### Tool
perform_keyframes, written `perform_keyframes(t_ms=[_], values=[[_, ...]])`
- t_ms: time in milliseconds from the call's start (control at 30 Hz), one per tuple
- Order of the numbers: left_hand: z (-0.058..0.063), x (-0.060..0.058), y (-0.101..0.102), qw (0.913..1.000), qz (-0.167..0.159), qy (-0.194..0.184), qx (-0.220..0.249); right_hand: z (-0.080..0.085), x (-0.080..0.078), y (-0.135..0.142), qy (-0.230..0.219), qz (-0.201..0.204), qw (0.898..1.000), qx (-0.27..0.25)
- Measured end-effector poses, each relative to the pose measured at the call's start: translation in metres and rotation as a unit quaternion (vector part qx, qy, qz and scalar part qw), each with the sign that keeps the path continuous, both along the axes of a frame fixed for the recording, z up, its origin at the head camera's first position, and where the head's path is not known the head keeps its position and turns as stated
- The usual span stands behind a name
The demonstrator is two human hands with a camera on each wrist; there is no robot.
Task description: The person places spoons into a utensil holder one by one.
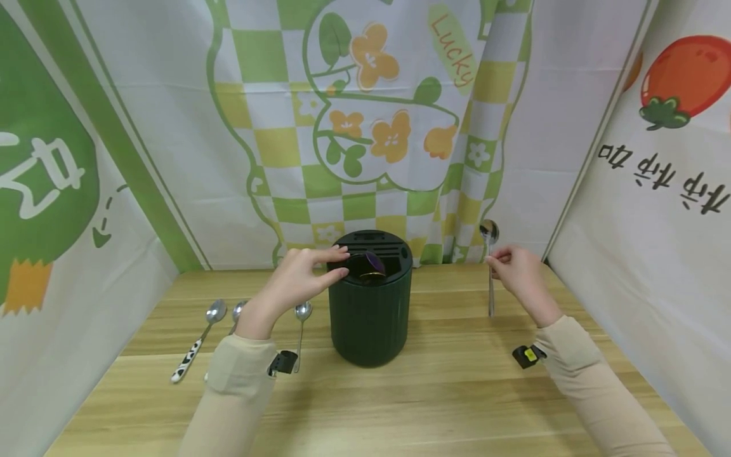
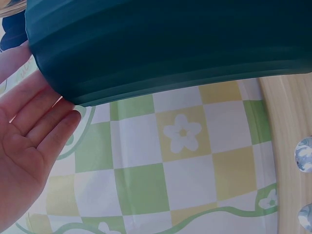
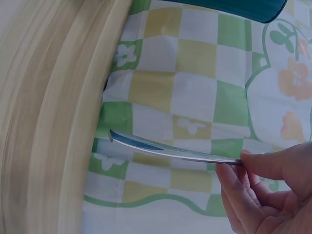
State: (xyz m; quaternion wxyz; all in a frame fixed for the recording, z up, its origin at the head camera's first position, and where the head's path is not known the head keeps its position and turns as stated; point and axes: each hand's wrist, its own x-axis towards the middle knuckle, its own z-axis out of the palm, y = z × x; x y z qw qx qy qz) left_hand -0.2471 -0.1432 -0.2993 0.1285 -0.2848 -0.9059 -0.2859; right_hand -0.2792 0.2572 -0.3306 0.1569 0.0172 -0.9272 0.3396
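Metal spoon (image 1: 490, 289) is pinched between the thumb and fingers of the right grip (image 1: 516, 270), which is closed on its handle just below the bowl. In the head view the bowl stands above this grip, and the handle goes almost straight down from it. The whole spoon is well to the right of the dark green container (image 1: 369, 324). From the pictures one cannot tell if the handle's lower end touches the tabletop (image 1: 457, 393).

The left grip (image 1: 297, 273) is not closed: its fingers are nearly straight and touch the container at the left side of its rim. A shiny purple object (image 1: 375, 261) shows inside the container's opening. Three other spoons (image 1: 302, 310) lie to the left of the container, one partly hidden by the left sleeve (image 1: 234, 381).
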Motion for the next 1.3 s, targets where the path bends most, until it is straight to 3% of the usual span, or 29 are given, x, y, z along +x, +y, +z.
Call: perform_keyframes(t_ms=[1300], values=[[0.001,0.001,0.000,0.9999,0.000,-0.015,0.006,0.028,0.013,-0.040,0.096,0.031,0.992,-0.070]])
